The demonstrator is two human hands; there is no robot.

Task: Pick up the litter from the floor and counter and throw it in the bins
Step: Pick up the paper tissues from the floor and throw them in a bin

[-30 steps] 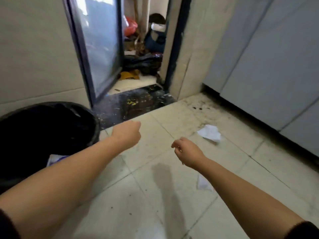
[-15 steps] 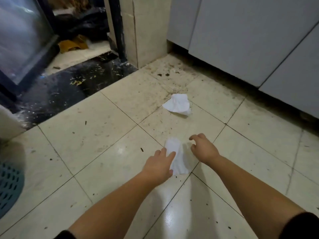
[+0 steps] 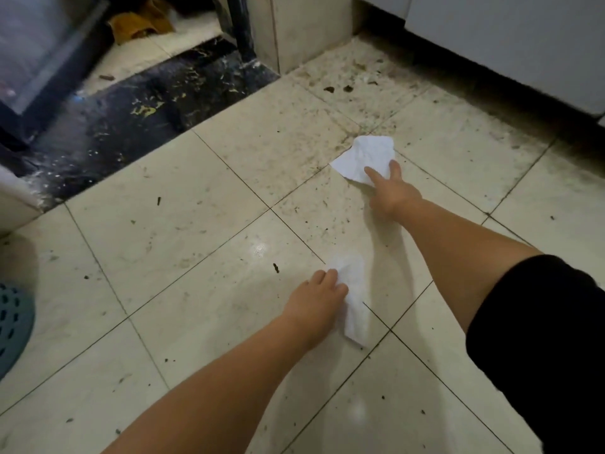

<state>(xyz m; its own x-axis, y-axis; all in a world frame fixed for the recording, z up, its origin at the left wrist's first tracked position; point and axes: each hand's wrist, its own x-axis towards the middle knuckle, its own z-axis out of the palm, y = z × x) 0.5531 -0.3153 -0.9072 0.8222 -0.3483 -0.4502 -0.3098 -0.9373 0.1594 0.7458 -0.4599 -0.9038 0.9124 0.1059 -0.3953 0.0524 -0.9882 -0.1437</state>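
Since half a second ago, right hand (image 3: 391,194) has reached out from beside the near tissue to the far crumpled tissue (image 3: 365,158); fingers spread open, tips touching its near edge, no grip yet. Left hand (image 3: 316,298) is down on the near tissue (image 3: 355,306), fingers curled onto its edge, pinching or just pressing, can't tell. Both tissues lie flat on the floor (image 3: 196,224) (one per hand, likely to save a trip). Bins out of view.

floor (image 3: 203,224): dirty cream tiles; threshold (image 3: 137,116): black marble; cabinets (image 3: 510,37): pale grey
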